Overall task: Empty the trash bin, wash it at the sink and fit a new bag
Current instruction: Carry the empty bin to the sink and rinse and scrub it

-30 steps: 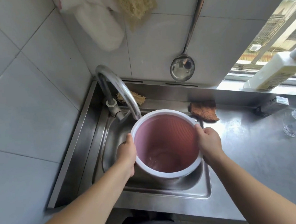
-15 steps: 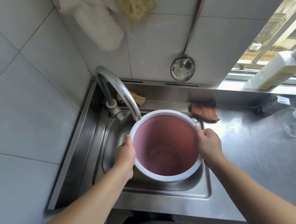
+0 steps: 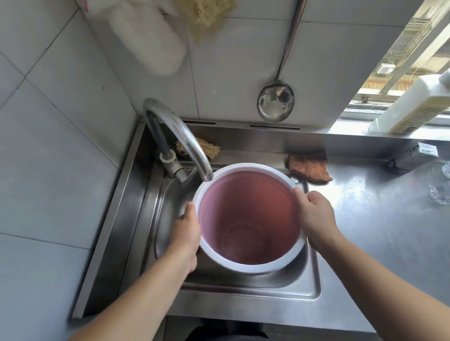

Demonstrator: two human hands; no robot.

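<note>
I've got the trash bin between both hands over the sink, mouth up, tilted a bit toward me. Left hand wraps the wall at 9 o'clock, right hand clamps the rim at 3, thumb on the white lip. Faucet spout sits just over the rim at 11. Bin axis runs near vertical, w/ a little water pooled at the bottom, I think. Both hands equally near; next is prob swirl & tip out.

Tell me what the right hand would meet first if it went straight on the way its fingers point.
The right hand already grips the pink trash bin's white rim; its fingers point left, so they would probably press into the bin wall first.
</note>
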